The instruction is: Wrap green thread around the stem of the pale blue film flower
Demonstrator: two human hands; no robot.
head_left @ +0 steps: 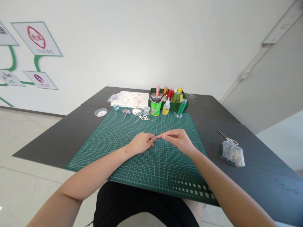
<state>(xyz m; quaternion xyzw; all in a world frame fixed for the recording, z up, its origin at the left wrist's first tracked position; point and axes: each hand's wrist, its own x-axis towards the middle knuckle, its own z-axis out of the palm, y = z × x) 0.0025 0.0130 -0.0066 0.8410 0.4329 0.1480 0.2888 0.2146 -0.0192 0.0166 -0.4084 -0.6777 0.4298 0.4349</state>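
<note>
Tiny dark piece point(156, 137), above the middle of the cutting mat point(151, 170), looks pinched in the left hand point(141, 142); a loosened pinch or a nudge from the right hand point(181, 141), whose grip I cannot tell, could drop it onto the mat. Its long axis seems to run across the mat's width, but its pointing end is hidden.

Beyond my hands, scissors point(145, 118) lie on the mat point(151, 170); right of them, a plastic box point(233, 154) sits on the table point(255, 142).
</note>
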